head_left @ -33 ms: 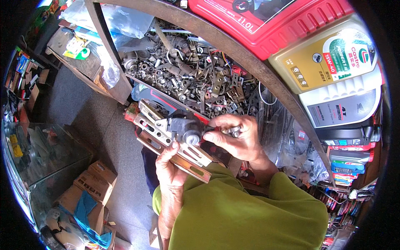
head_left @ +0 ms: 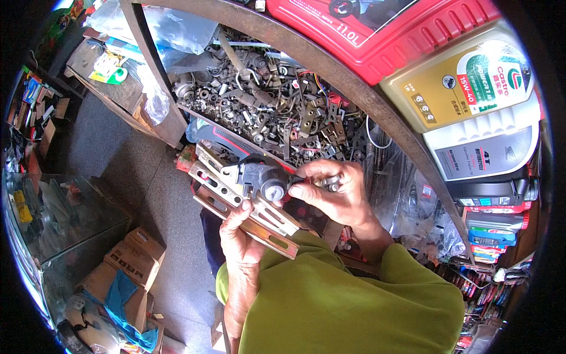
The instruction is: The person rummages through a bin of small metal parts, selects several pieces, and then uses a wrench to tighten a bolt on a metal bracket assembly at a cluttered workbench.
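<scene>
Slotted metal brackets (head_left: 277,219), pale and brassy, lie slanted in front of my body. My left hand (head_left: 242,239) is closed on their near side, thumb on top. Against their upper face sits a black rounded part (head_left: 259,172) with a silvery round face, perhaps a lock. My right hand (head_left: 342,197) has its thumb and forefinger pinched at the right side of this part; exactly what the fingertips grip is hidden. Small metal pieces (head_left: 333,182) resembling bolts show among the curled fingers of that hand.
Beyond my hands, a tray holds a heap of small metal parts (head_left: 259,106). A rusty metal frame edge (head_left: 330,50) curves above it, with oil bottles (head_left: 454,82) at the right. Cardboard boxes (head_left: 138,253) stand on the grey floor (head_left: 183,283) at the left.
The black part has turned slightly against the brackets, and my right fingers have shifted a little with it. My left hand stays in place.
</scene>
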Demonstrator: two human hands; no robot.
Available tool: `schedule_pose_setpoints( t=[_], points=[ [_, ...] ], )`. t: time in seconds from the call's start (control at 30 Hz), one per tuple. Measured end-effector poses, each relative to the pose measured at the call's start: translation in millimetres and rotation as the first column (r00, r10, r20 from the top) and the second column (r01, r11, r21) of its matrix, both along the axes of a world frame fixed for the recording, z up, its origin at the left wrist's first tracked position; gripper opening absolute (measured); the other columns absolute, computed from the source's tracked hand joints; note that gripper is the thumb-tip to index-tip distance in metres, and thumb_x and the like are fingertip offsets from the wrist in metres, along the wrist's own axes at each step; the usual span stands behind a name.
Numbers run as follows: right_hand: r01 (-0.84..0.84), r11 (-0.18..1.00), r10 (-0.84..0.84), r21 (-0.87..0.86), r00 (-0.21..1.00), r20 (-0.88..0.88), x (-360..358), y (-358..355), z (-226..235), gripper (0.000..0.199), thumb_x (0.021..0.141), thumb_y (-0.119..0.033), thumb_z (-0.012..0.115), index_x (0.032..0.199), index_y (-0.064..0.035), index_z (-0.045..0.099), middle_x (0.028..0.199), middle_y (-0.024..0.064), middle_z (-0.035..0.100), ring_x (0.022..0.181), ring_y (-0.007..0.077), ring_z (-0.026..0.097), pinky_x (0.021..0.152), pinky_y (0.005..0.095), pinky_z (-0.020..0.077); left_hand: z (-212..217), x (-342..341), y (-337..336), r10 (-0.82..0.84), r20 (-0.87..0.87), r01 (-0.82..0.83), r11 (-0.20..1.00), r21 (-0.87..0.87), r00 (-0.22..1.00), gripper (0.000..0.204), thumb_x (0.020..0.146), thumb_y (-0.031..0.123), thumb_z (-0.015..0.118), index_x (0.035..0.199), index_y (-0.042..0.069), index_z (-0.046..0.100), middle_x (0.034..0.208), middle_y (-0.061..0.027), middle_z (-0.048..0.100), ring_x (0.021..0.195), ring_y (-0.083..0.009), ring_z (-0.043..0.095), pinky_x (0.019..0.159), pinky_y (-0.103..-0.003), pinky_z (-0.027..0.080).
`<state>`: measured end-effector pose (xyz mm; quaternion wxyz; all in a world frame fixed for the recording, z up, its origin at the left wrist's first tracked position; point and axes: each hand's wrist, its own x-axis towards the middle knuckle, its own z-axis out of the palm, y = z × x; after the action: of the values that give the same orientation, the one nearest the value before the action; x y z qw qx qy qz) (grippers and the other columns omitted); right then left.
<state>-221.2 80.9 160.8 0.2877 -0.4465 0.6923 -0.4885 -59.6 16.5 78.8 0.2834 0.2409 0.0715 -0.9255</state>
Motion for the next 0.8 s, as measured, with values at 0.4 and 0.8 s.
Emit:
schedule_pose_setpoints(
  t=[0.4,0.8],
  points=[
    [-0.159,0.974,0.163,0.162,0.987,-0.009,-11.6,4.4,-30.1,0.02,0.078,-0.016,0.074,0.091,-0.0018,0.066,0.083,0.0091,0.068,0.079,0.014,0.063,0.074,0.0306,0.0483,-30.3,11.0,0.7,0.001,0.142,-0.003,1.0,0.013,0.99,0.038,0.081,0.02,0.064,0.113,0.001,0.054,0.102,-0.0156,0.062,0.09,-0.035,0.061,0.086,-0.052,0.049],
    [0.165,0.886,-0.458,0.433,0.457,0.762,-44.0,53.8,-104.8,0.006,0.082,-0.005,0.066,0.087,-0.0011,0.066,0.049,-0.0046,0.043,0.038,0.0046,0.033,0.036,0.0232,0.0223,-94.4,28.2,0.7,-0.131,0.089,0.106,0.965,0.242,0.987,0.03,0.087,0.007,0.057,0.117,0.003,0.055,0.106,-0.0137,0.063,0.097,-0.0255,0.06,0.09,-0.042,0.048]
  ],
)
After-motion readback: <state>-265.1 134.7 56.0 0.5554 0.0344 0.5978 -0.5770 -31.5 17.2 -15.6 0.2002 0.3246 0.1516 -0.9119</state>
